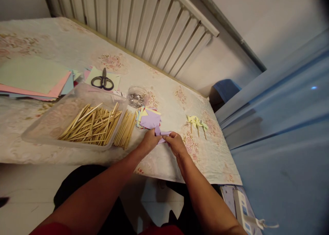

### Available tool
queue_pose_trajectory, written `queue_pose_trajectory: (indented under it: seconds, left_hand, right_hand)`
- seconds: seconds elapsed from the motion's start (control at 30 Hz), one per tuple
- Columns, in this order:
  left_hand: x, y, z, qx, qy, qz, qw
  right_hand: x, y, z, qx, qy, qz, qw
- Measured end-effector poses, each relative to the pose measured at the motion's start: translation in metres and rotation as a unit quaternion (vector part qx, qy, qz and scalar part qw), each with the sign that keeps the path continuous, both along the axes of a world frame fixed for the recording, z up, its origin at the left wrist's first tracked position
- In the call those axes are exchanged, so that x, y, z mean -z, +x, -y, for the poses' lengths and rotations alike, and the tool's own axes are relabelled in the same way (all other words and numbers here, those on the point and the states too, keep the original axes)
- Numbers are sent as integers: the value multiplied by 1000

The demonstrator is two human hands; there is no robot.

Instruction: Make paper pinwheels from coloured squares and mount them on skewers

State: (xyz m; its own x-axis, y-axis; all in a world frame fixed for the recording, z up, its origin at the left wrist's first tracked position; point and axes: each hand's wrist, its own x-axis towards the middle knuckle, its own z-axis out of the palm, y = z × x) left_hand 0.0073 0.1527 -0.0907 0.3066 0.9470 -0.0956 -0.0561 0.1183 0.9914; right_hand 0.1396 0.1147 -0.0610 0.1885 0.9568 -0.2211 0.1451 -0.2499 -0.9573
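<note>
Both hands pinch a piece of purple paper [166, 133] with curled, folded corners, held just above the table near its front edge. My left hand [150, 141] grips its left side and my right hand [176, 143] its right side; the fingertips meet near the middle. Directly behind lies a stack of cut paper pieces [150, 119], purple on top with yellow, red and blue edges below. To the left of the stack is a row of thin wooden sticks [125, 129]. A round clear container [136, 97] with small metal pieces stands behind the stack.
A clear plastic box [46, 128] holds many wooden sticks. Black-handled scissors [103, 81] lie on paper sheets behind it. Large coloured sheets [33, 74] are at far left. Several small paper pinwheels [195, 121] on sticks lie right. A blue curtain [277, 125] hangs beside the table.
</note>
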Motion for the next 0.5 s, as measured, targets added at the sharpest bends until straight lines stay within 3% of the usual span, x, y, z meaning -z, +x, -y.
queue_pose_trajectory:
  seconds: [0.33,0.5]
  left_hand:
    - [-2,-2,2,1,6,-41,999]
    - [-2,-2,3,34,-11,33,999]
  right_hand:
    - [4,0,2,-20,4,-110,994]
    - [1,1,3,-28,-6,-127,992]
